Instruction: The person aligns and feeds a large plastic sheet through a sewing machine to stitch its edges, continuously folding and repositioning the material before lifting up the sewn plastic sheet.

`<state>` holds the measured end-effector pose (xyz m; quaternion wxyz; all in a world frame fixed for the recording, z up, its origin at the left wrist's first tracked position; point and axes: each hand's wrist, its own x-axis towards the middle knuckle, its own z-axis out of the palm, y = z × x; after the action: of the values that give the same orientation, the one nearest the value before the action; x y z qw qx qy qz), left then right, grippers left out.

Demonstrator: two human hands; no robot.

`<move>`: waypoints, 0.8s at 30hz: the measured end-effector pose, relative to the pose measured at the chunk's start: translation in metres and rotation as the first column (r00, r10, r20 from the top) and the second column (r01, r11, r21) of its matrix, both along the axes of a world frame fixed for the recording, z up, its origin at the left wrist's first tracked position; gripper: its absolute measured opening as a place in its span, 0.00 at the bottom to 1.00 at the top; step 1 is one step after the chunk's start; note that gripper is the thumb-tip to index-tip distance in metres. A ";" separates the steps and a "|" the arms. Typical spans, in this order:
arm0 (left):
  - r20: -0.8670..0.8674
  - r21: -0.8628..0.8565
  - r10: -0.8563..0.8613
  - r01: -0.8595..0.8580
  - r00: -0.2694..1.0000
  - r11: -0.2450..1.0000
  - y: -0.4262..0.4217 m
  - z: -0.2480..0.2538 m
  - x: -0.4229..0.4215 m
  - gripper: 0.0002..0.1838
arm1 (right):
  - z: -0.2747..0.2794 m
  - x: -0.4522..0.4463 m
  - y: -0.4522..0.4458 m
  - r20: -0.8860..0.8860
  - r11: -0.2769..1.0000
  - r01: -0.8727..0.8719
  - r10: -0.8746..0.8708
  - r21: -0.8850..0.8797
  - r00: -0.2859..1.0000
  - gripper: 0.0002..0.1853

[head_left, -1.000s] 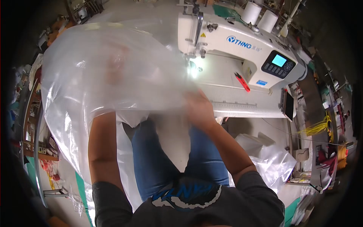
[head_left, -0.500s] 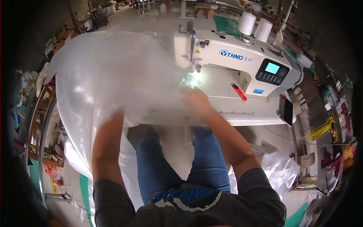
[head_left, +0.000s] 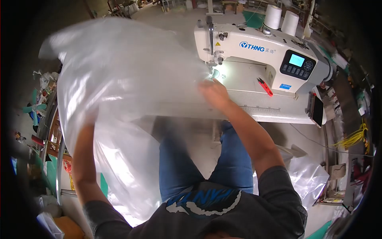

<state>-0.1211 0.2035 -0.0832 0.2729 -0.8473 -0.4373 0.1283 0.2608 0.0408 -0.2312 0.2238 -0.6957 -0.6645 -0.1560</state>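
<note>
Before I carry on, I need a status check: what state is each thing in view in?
Plastic sheet: raised, billowing, motion-blurred
Sewing machine: powered on; needle lamp lit
Control display: lit, text unreadable
Right hand: at the sheet's edge near the needle; grip unclear
Left hand: hidden by the sheet
Thread snips: lying on the machine bed
Thread cones: upright
Phone-like slab: face dark

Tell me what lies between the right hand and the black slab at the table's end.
In the head view, the ruler on the table lies between the right hand and black slab; the red snips sit farther back.
</note>
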 end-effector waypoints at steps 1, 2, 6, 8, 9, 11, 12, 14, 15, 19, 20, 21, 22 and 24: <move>-0.022 -0.015 0.028 -0.028 0.999 0.999 0.013 0.022 0.016 0.22 | 0.005 -0.003 0.003 -0.019 0.999 0.027 -0.028 -0.020 0.999 0.09; -0.040 -0.028 0.054 -0.055 0.998 0.998 0.017 0.041 0.041 0.22 | 0.010 -0.006 0.003 -0.016 0.999 0.032 -0.032 -0.004 0.999 0.09; 0.333 -0.440 -0.445 0.555 0.831 0.706 -0.055 0.019 0.060 0.23 | 0.018 -0.011 -0.003 -0.150 0.996 0.035 -0.022 0.087 0.988 0.08; 0.551 -0.586 -0.388 0.674 0.739 0.451 -0.110 -0.010 0.088 0.15 | 0.018 -0.010 -0.003 -0.140 0.993 0.021 -0.005 0.114 0.990 0.07; 0.641 -0.297 -0.518 0.806 0.566 0.513 -0.111 -0.035 0.108 0.14 | 0.017 -0.009 -0.002 -0.076 0.993 0.015 -0.007 0.114 0.997 0.06; 0.614 0.166 -0.680 0.777 0.400 0.607 -0.114 -0.071 0.153 0.11 | 0.014 -0.012 -0.005 -0.012 0.994 0.009 -0.008 0.107 1.000 0.04; 0.568 0.317 -0.704 0.675 0.427 0.666 -0.105 -0.081 0.173 0.10 | 0.015 -0.012 -0.006 -0.031 0.996 0.029 -0.027 0.085 0.999 0.03; 0.523 0.283 -0.663 0.624 0.536 0.728 -0.089 -0.106 0.189 0.08 | 0.015 -0.010 -0.008 -0.043 0.996 0.064 -0.061 0.069 0.997 0.03; 0.472 0.248 -0.600 0.555 0.646 0.794 -0.082 -0.118 0.197 0.07 | 0.013 -0.010 -0.010 -0.060 0.989 0.015 -0.006 0.147 0.998 0.03; 0.575 0.126 -0.497 0.530 0.650 0.839 -0.101 -0.130 0.200 0.06 | 0.018 -0.011 -0.014 -0.052 0.988 -0.017 0.025 0.156 0.998 0.06; 0.614 0.117 -0.458 0.499 0.643 0.859 -0.108 -0.128 0.198 0.07 | 0.015 -0.010 -0.013 -0.057 0.989 -0.022 0.031 0.149 0.998 0.06; 0.615 0.108 -0.448 0.494 0.649 0.863 -0.112 -0.127 0.197 0.07 | 0.014 -0.006 -0.012 -0.029 0.985 -0.067 0.072 0.158 0.997 0.08; 0.652 0.042 -0.371 0.457 0.662 0.889 -0.115 -0.127 0.196 0.07 | 0.013 -0.002 -0.011 0.001 0.980 -0.112 0.114 0.166 0.994 0.10; 0.684 -0.032 -0.286 0.419 0.671 0.908 -0.114 -0.130 0.197 0.07 | 0.015 0.004 -0.010 0.005 0.982 -0.143 0.143 0.123 0.990 0.11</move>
<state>0.0760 0.0891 -0.2128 0.0384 -0.9263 -0.3187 -0.1971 0.2646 0.0305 -0.2159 0.2784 -0.6313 -0.7014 -0.1789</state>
